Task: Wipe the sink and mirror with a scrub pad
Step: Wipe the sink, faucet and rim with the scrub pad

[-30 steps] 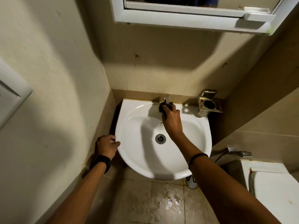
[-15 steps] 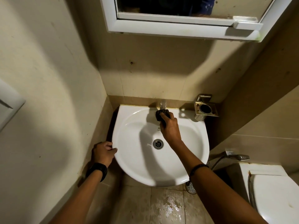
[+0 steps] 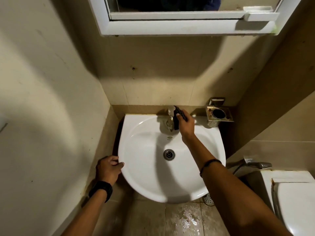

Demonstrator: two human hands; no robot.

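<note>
At the tap [image 3: 170,120], back of the sink [image 3: 144,167]: scrub pad [image 3: 177,122] pinched in right hand [image 3: 186,124].
Right hand's fingers are curled closed around the dark pad, which hangs touching the tap's side. Pad looks light, soft and floppy, probably wet; grip across its middle to keep it flat. Left hand [image 3: 109,169] clasps the sink's left rim, bracing. Mirror [image 3: 170,4] overhead, not yet wiped by the look of it.
</note>
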